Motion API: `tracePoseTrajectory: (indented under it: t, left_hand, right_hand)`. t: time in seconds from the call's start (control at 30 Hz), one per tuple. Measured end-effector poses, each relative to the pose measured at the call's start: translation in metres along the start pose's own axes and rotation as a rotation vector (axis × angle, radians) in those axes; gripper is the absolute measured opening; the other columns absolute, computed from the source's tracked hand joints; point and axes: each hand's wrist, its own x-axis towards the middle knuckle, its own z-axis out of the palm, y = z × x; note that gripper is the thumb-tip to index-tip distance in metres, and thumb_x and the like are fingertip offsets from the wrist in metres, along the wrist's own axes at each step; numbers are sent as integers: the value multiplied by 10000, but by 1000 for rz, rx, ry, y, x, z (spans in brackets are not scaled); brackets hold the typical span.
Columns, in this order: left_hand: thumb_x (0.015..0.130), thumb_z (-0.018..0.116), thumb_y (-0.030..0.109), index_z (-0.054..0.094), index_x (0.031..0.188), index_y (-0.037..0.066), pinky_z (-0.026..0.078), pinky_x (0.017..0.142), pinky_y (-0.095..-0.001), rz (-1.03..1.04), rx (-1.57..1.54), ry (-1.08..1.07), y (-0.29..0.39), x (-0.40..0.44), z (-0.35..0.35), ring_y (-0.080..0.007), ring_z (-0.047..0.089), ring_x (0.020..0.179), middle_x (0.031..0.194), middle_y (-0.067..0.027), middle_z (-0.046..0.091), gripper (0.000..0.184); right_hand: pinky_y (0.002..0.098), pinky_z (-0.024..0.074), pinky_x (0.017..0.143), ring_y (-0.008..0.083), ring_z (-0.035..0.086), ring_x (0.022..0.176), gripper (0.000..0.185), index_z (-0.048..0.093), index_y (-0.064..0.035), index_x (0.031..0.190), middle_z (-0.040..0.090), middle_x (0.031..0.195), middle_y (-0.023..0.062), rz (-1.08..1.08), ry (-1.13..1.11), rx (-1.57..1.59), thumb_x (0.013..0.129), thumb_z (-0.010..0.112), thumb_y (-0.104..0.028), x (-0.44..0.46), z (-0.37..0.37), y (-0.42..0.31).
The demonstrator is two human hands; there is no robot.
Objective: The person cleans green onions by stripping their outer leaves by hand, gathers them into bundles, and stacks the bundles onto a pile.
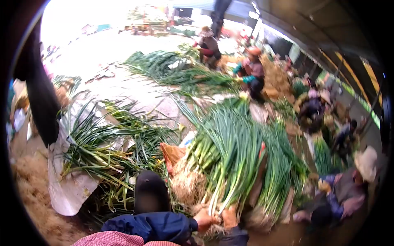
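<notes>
Low in the view, both hands are at the root ends of a few long green onions [216,186], whose pale stalks and green leaves stretch away over a larger pile. My left hand [204,219], coming from a dark blue sleeve, is closed around the lower white stalks. Just beside it, my right hand [230,218] is also closed near the roots; what lies in its fingers is hidden. Under and left of the held stalks lies a big heap of green onions [238,131] with a thick mat of pale roots [188,184].
Loose, partly yellowed leaves [135,141] cover the ground at left, over a white sheet [67,184]. Another bundle of green onions [275,164] lies at right. Several people crouch nearby, one in an orange hat [253,51]. A dark post [41,98] stands at left.
</notes>
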Motion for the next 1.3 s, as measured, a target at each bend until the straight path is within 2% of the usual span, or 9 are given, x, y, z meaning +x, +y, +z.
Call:
tracePoseTrajectory:
  t: [0.07, 0.23, 0.37, 0.67, 0.8, 0.93, 1.0, 1.17, 1.3]
  left_hand:
    - [640, 680, -55, 586, 874, -1, 466, 592, -283, 14, 113, 24, 30, -15, 7, -146, 569, 656, 717, -38, 597, 257]
    - [650, 674, -3, 618, 931, 24, 467, 621, -264, 204, 503, 52, -1, 3, -13, -143, 575, 654, 766, -65, 636, 288]
    - [677, 666, -38, 596, 862, -44, 499, 657, -282, 26, -218, -103, 24, -18, -20, -184, 617, 687, 760, -125, 632, 198]
    - [814, 524, -36, 575, 1000, -50, 527, 685, -305, -207, -472, -131, 28, -18, -31, -211, 621, 772, 877, -123, 638, 194]
    - [788, 544, -51, 528, 1031, -39, 525, 660, -313, -181, -417, -102, 7, -14, -29, -216, 602, 772, 914, -133, 604, 244]
    - [819, 502, -44, 517, 1026, -64, 539, 585, -315, -262, -322, 18, 14, -18, -13, -228, 618, 705, 888, -154, 604, 208]
    - [822, 498, -49, 516, 1015, -68, 556, 574, -316, -256, -358, -30, 11, -13, -7, -227, 622, 667, 821, -151, 604, 194]
    - [822, 470, -52, 492, 981, -17, 560, 549, -333, -314, -359, -10, 11, -3, -3, -247, 625, 672, 864, -127, 590, 165]
    - [809, 497, -43, 500, 1033, 16, 558, 657, -304, -270, -353, -151, 51, -4, -5, -206, 611, 735, 888, -81, 566, 232]
  right_hand:
    - [420, 428, 613, 363, 556, 703, 188, 583, 21, 782, 573, 743, 222, -47, 64, -312, 794, 526, -158, 4, 11, 0]
    - [425, 443, 585, 340, 563, 646, 249, 571, 26, 817, 571, 698, 204, -381, -56, -815, 826, 525, -219, 6, -5, 37]
    - [392, 451, 560, 298, 568, 631, 229, 571, 12, 845, 581, 702, 168, -12, -85, -351, 835, 517, -210, -23, -3, -14]
    - [220, 417, 425, 100, 529, 539, 155, 558, -51, 900, 570, 686, 21, 611, 74, 867, 866, 479, -181, -39, 29, -33]
    - [223, 399, 381, 104, 493, 497, 83, 505, -86, 790, 528, 624, 34, 493, 118, 858, 835, 495, -154, -45, 31, -52]
    - [253, 406, 446, 101, 507, 523, 92, 545, -57, 743, 562, 640, 55, 60, 332, 26, 792, 593, -118, -44, 25, -18]
    - [239, 399, 472, 88, 487, 530, 61, 566, -58, 756, 547, 646, 5, 86, 319, 607, 772, 618, -88, -47, 18, -9]
    - [174, 389, 422, 58, 475, 496, 173, 504, -49, 812, 566, 692, 60, -112, 332, 903, 834, 583, -201, -74, -53, -106]
    - [213, 438, 433, 69, 544, 536, 274, 544, -13, 926, 632, 798, 89, 65, -59, 619, 848, 572, -274, -73, -62, 1]
